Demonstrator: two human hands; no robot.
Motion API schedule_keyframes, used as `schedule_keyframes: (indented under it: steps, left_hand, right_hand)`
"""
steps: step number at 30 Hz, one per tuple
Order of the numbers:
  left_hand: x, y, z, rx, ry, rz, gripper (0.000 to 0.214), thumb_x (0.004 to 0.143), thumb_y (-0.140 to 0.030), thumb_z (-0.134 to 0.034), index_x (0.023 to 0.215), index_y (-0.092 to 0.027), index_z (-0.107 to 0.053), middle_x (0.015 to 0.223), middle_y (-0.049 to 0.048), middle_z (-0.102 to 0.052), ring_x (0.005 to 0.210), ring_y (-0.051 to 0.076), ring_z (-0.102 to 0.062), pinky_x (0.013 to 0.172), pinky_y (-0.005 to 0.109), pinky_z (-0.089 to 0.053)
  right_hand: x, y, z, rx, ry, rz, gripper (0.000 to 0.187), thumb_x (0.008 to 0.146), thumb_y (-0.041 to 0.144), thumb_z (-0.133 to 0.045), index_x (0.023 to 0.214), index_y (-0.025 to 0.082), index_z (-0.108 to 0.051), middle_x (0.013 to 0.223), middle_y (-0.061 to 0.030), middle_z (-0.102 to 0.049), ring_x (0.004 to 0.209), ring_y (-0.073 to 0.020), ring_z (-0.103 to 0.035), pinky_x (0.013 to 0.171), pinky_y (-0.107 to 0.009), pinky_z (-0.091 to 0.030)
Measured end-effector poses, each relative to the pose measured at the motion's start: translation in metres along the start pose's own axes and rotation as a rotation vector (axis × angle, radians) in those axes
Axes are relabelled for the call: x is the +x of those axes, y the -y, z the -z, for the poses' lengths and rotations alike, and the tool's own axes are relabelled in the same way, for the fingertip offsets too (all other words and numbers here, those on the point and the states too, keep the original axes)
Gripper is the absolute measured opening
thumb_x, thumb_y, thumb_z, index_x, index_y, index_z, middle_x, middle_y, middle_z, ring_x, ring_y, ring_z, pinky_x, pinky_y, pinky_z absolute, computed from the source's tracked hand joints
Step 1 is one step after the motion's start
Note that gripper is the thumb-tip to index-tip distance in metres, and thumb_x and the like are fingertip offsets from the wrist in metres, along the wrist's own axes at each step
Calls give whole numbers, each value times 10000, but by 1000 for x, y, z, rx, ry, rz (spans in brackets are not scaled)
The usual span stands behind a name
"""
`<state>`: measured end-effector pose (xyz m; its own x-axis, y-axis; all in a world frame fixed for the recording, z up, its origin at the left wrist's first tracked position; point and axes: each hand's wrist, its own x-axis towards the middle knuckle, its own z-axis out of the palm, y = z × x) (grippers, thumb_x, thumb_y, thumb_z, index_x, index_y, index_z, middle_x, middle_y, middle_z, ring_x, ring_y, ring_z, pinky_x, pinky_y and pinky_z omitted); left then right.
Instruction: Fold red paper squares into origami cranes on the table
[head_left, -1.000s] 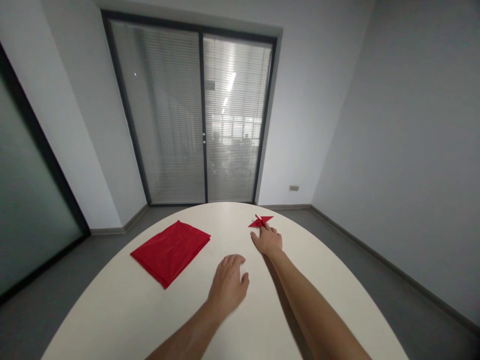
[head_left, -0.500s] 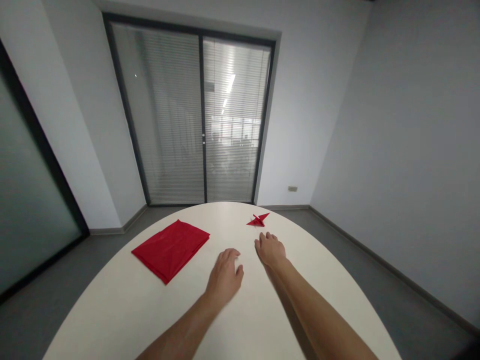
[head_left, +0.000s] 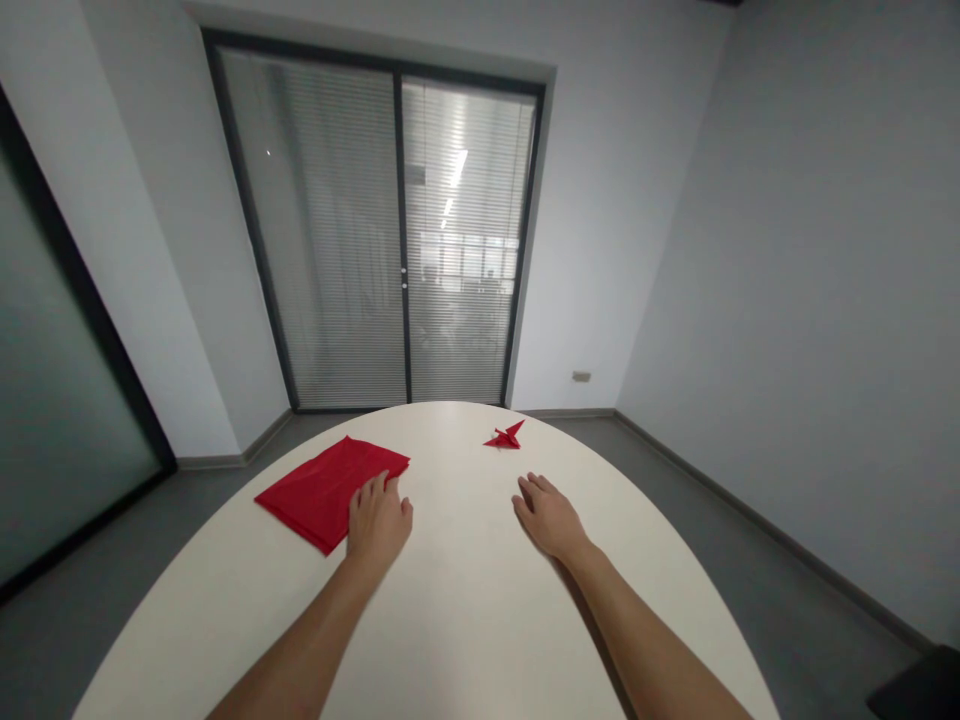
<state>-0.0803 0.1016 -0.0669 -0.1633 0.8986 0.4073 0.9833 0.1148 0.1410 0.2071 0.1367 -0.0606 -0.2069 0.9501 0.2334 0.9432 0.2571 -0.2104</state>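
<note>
A stack of red paper sheets (head_left: 319,490), or one folded sheet, lies flat on the left of the white round table (head_left: 450,620). Over its right edge is my left hand (head_left: 379,515), fingers loosely extended and thumb apart; whether the fingertips touch the paper I cannot tell. Near the far edge, right of centre, sits a small red origami crane (head_left: 505,437) with pointed wings. My right hand (head_left: 550,512) hovers low or rests on the tabletop, nearer to me than the crane and apart from it, with fingers stretched and nothing held.
Beyond the table stands a dark-framed glass partition with blinds (head_left: 405,240). Grey walls rise on both sides, and a socket plate (head_left: 581,377) is low on the far wall. A dark object (head_left: 919,685) shows at the lower right corner.
My left hand has moved left from the middle of the table onto the red paper's right edge. My right hand has drawn slightly back from the crane. The view has shifted a little.
</note>
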Motion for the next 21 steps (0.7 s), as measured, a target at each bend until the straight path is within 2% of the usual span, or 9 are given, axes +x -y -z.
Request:
schedule_keyframes:
  steps: [7, 12, 16, 21]
  left_hand:
    - [3, 3, -3, -65, -13, 7, 400, 930, -202, -472, 1293, -59, -558, 1317, 183, -606, 1227, 282, -554, 1015, 373, -444]
    - [5, 4, -4, -48, -32, 22, 438, 932, -191, -442, 1322, -10, -530, 1342, 212, -585, 1243, 301, -545, 1019, 391, -457]
    - [7, 3, 2, -22, -154, 39, 506, 921, -169, -429, 1402, -15, -463, 1448, 221, -499, 1307, 324, -487, 1057, 446, -430]
    - [8, -6, 16, -21, -322, 20, 559, 919, -128, -410, 1471, -45, -386, 1527, 200, -414, 1362, 339, -421, 1140, 505, -330]
  right_hand:
    - [0, -1, 1, 10, 6, 9, 453, 991, 370, -412, 1332, 134, -596, 1452, -153, -530, 1373, -259, -441, 1144, -347, -314]
    - [0, -5, -1, 15, 8, 12, 471, 994, 372, -411, 1349, 117, -585, 1468, -159, -514, 1382, -266, -435, 1155, -350, -301]
    - [0, -5, -2, 14, 1, 17, 473, 995, 370, -408, 1349, 110, -585, 1466, -157, -518, 1382, -268, -435, 1155, -351, -308]
    - [1, -6, -5, 18, 1, 9, 478, 991, 373, -412, 1353, 112, -582, 1475, -156, -510, 1393, -268, -422, 1159, -357, -306]
